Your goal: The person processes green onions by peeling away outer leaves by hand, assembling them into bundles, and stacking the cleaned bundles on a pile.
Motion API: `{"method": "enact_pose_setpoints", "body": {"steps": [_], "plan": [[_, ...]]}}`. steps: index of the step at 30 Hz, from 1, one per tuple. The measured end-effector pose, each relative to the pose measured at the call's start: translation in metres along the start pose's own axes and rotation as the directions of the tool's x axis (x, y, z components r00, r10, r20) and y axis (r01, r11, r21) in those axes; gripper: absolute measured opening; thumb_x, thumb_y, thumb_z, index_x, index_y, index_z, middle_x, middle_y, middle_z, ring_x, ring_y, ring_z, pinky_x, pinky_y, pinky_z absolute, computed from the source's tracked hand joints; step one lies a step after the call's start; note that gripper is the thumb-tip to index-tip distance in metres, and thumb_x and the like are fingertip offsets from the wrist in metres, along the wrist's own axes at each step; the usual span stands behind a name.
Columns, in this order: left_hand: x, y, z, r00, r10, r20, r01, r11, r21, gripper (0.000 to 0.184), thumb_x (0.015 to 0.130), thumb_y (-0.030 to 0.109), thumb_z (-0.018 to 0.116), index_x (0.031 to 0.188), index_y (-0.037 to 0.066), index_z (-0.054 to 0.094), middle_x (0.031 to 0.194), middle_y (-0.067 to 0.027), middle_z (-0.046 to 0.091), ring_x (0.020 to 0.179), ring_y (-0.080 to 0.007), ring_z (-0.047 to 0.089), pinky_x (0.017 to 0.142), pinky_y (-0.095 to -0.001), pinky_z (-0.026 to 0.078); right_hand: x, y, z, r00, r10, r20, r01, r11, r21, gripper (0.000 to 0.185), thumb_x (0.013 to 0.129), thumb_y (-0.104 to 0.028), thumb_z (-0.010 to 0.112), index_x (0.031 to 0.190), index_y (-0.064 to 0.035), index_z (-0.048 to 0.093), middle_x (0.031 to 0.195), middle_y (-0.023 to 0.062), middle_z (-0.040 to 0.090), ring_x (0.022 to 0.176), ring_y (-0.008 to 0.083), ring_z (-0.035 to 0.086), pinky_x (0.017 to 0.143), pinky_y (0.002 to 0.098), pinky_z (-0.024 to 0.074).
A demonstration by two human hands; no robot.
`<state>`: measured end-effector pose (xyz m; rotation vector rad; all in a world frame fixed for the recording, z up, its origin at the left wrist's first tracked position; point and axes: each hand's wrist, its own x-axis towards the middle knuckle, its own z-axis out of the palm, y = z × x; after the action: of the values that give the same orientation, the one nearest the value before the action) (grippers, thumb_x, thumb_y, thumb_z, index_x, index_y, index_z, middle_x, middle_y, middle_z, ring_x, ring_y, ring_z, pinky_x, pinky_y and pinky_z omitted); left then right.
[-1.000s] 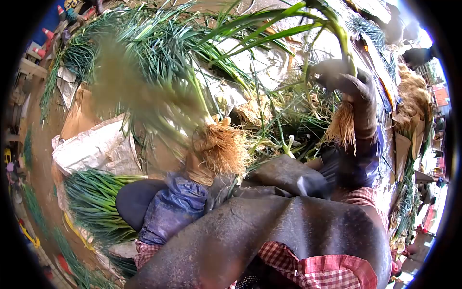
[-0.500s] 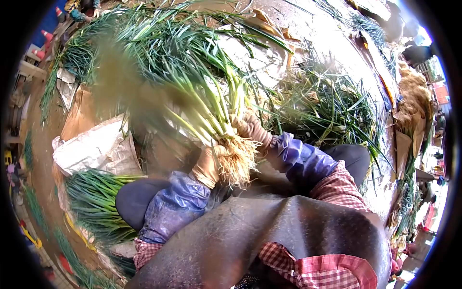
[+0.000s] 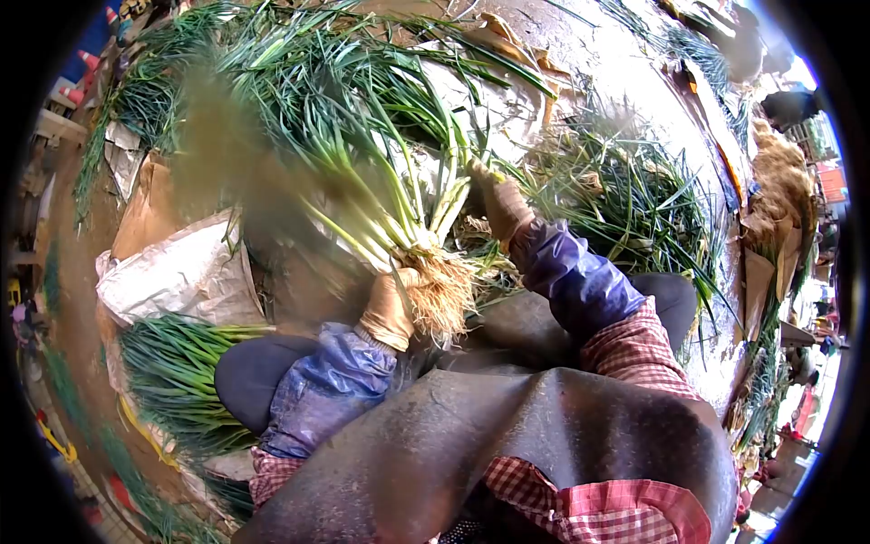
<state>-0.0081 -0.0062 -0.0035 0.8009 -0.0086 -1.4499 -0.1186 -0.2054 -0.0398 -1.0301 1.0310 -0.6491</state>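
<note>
My left hand [image 3: 390,310], in a tan glove, is closed around the root end of a bunch of green onions [image 3: 399,234]. Pale, stringy roots [image 3: 442,297] spill out beside its fingers, and the long green leaves fan away toward the far pile. Just right of the white stalks is my gloved right hand [image 3: 504,204], its fingers drawn together and pointing away from me. What they pinch, if anything, I cannot make out.
Loose green onions [image 3: 308,82] lie heaped ahead. A tangled pile of leaves [image 3: 625,199] sits to the right. By my left knee are a neat bundle of green onions [image 3: 186,381] and a white sack [image 3: 186,281]. A dark apron [image 3: 507,426] covers my lap.
My right hand has moved up and slightly right, away from the roots to beside the stalks. The left hand keeps its hold on the bunch, nearly still.
</note>
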Motion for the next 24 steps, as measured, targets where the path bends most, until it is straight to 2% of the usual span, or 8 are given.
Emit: {"method": "enact_pose_setpoints", "body": {"steps": [7,9,13,15,19,21,23,24], "plan": [[0.002,-0.001,-0.004,0.993,-0.093,-0.079,0.087,0.994,-0.073,0.032,0.074,0.002,0.051,0.105,-0.003,0.057,0.092,-0.0122,0.062,0.08,-0.0239,0.064,0.075,-0.0358,0.056,-0.022,0.006,-0.005,0.933,-0.267,0.242,0.272,0.962,0.013,0.017,0.089,-0.017,0.06,0.094,-0.0022,0.064,0.083,0.0044,0.068,0.053,0.0059,0.055,0.047,0.0186,0.0435],[0.004,-0.004,-0.009,0.992,-0.082,-0.094,0.076,0.995,-0.061,0.031,0.074,0.004,0.051,0.104,-0.003,0.058,0.091,-0.0119,0.062,0.08,-0.0241,0.064,0.075,-0.0361,0.056,-0.042,-0.022,-0.002,0.941,-0.01,0.339,0.135,0.928,-0.348,0.016,0.091,-0.013,0.055,0.098,0.0002,0.062,0.086,0.0052,0.067,0.067,0.0042,0.057,0.055,0.018,0.0476],[0.009,-0.007,-0.017,0.99,-0.068,-0.125,0.06,0.996,-0.072,0.029,0.073,0.005,0.052,0.1,-0.002,0.059,0.088,-0.0112,0.063,0.079,-0.0237,0.063,0.074,-0.036,0.056,-0.05,-0.023,0.0,0.754,0.005,0.657,0.238,0.93,-0.281,0.022,0.089,-0.016,0.059,0.101,0.0018,0.063,0.084,0.005,0.065,0.073,0.0101,0.059,0.065,0.0213,0.0498],[0.008,-0.004,-0.02,0.984,-0.118,-0.132,0.105,0.989,-0.106,0.035,0.072,0.005,0.053,0.106,-0.004,0.058,0.091,-0.0136,0.065,0.081,-0.0262,0.064,0.077,-0.0365,0.055,-0.059,-0.02,0.011,0.696,-0.067,0.715,0.464,0.802,-0.377,0.023,0.087,-0.023,0.063,0.098,-0.0028,0.067,0.078,0.0041,0.066,0.073,0.009,0.059,0.065,0.0229,0.0485],[0.003,0.0,-0.016,0.994,-0.064,-0.092,0.051,0.989,-0.137,0.036,0.078,0.014,0.05,0.108,-0.003,0.058,0.093,-0.0154,0.067,0.079,-0.0261,0.066,0.073,-0.0372,0.057,-0.076,-0.04,0.019,0.708,0.237,0.665,0.174,0.854,-0.49,0.024,0.084,-0.027,0.067,0.095,-0.0051,0.067,0.065,-0.0008,0.062,0.057,0.0071,0.054,0.053,0.0264,0.0455],[0.003,-0.002,-0.022,0.994,-0.089,-0.061,0.077,0.981,-0.177,0.039,0.08,0.021,0.052,0.113,0.001,0.056,0.096,-0.0147,0.066,0.081,-0.0263,0.066,0.072,-0.0386,0.058,-0.086,-0.051,0.024,0.608,0.084,0.79,0.381,0.842,-0.382,0.022,0.086,-0.027,0.065,0.088,-0.0051,0.067,0.062,0.0011,0.061,0.055,0.0087,0.054,0.05,0.0271,0.0441],[0.0,-0.003,-0.021,0.986,-0.035,-0.164,0.017,0.994,-0.11,0.034,0.074,0.016,0.056,0.106,0.003,0.058,0.092,-0.0087,0.064,0.08,-0.0223,0.064,0.074,-0.0369,0.057,-0.092,-0.059,0.029,0.611,0.294,0.735,0.362,0.722,-0.59,0.021,0.086,-0.025,0.064,0.085,-0.0046,0.066,0.062,0.003,0.063,0.054,0.011,0.056,0.049,0.0283,0.044],[-0.002,0.001,-0.018,0.992,-0.053,-0.113,0.042,0.994,-0.101,0.034,0.074,0.019,0.06,0.105,0.005,0.058,0.095,-0.0071,0.062,0.085,-0.0209,0.062,0.077,-0.0365,0.055,-0.092,-0.055,0.027,0.554,0.231,0.799,0.436,0.738,-0.515,0.021,0.085,-0.027,0.065,0.079,-0.0065,0.066,0.066,0.0012,0.063,0.054,0.007,0.055,0.048,0.0257,0.0434]]}}
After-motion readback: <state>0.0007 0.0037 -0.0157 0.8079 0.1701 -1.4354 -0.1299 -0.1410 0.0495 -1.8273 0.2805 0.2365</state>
